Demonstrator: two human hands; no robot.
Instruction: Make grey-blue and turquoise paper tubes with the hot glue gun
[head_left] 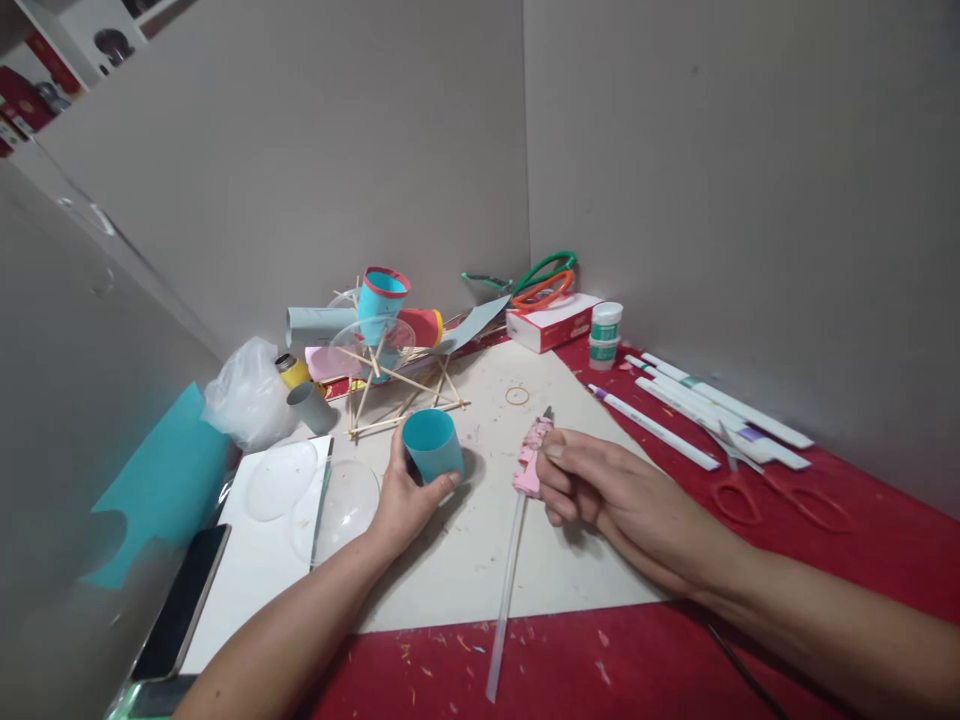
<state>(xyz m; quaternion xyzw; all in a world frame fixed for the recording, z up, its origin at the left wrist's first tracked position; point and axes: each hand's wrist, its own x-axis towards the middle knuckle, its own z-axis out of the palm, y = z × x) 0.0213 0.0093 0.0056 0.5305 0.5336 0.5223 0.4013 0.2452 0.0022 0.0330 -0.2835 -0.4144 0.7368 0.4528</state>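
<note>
My left hand (pixel 409 500) is closed around a blue paper cylinder (pixel 435 450) with its open end up, low over the pale board (pixel 465 560). In my right hand (pixel 581 475) is a pink hot glue gun (pixel 531 455), its dark metal tip pointing away from me. A long translucent glue stick (pixel 506 600) runs out of its back toward me. Behind the cylinder stands a frame of wooden sticks (pixel 405 385), bearing a clear plastic disc and a blue paper cup (pixel 382 300) with a red rim. The two hands are apart.
Right, on the red cloth (pixel 862 530), lie scissors (pixel 735 470) and several white markers (pixel 660 430). Small tubs (pixel 604 335) stand beside a red-and-white box (pixel 555 322). Left are a plastic bag (pixel 251 395), a grey tube (pixel 311 408), clear discs (pixel 346 510) and a phone (pixel 180 605).
</note>
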